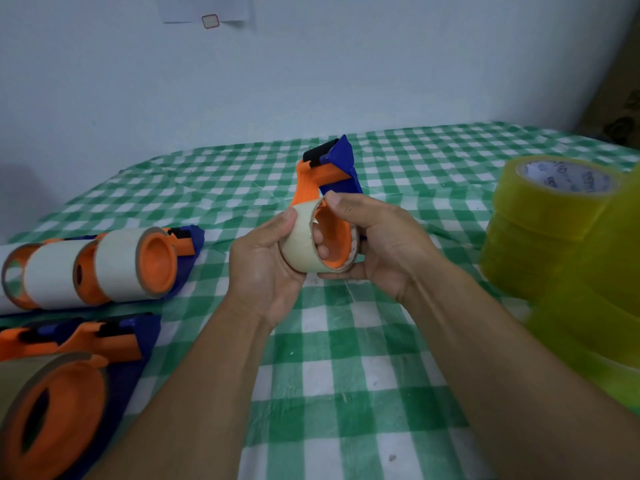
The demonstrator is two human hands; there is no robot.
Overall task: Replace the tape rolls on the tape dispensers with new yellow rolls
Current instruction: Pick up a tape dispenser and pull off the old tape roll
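Beige and nearly spent, the old roll (304, 237) sits on the orange hub of a blue-and-orange dispenser (332, 168), held above the checked surface (346, 341) at mid-frame. The left hand (266, 268) grips the roll, thumb outside and fingers hooked into the hub. The right hand (381, 244) clamps the dispenser from the far side, thumb at the roll's top edge. A crooked pull could jam the roll on the hub, or loose tape could stick to skin. Yellow rolls (540, 216) stand stacked at right, blurred and partly cut off. Other dispensers (138, 265) lie at left, the nearest cropped. The right hand's fingers are mostly hidden.
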